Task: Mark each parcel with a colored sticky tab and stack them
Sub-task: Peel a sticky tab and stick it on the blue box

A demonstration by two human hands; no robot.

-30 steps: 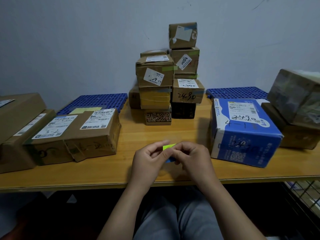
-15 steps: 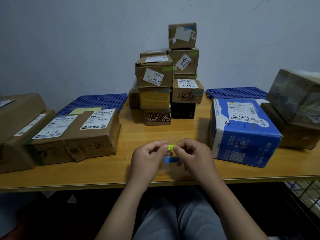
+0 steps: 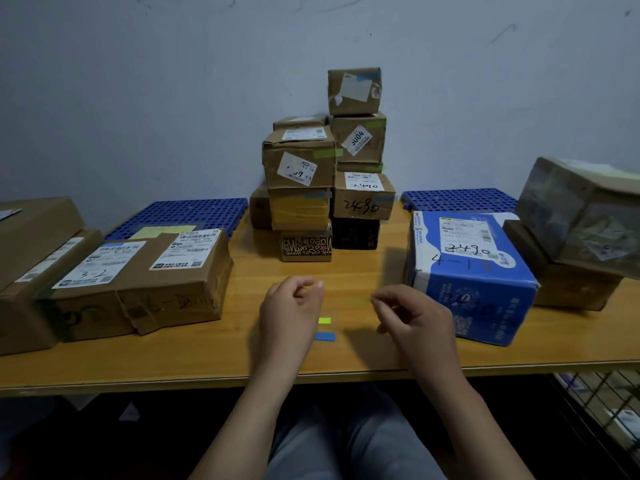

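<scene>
Hands were held apart above tabletop [image 3: 207, 355] | left hand [image 3: 289, 308] curled, contents unclear, sticky tabs [image 3: 325, 337] just beside | right hand [image 3: 414, 317] pinched on faint green tab [image 3: 364, 299] | step judged: tab peeled | next: pressing onto blue parcel [image 3: 474, 292] required

Beyond our fingers [image 3: 313, 285] bare tabletop [image 3: 363, 271] runs to the parcel stack [image 3: 304, 209]. Right of them the blue box [image 3: 467, 271] stands near; left, the brown carton [image 3: 138, 282]. Between our left hand [image 3: 289, 310] and right hand [image 3: 414, 317]: a green tab [image 3: 324, 320], a blue tab [image 3: 325, 337].
</scene>
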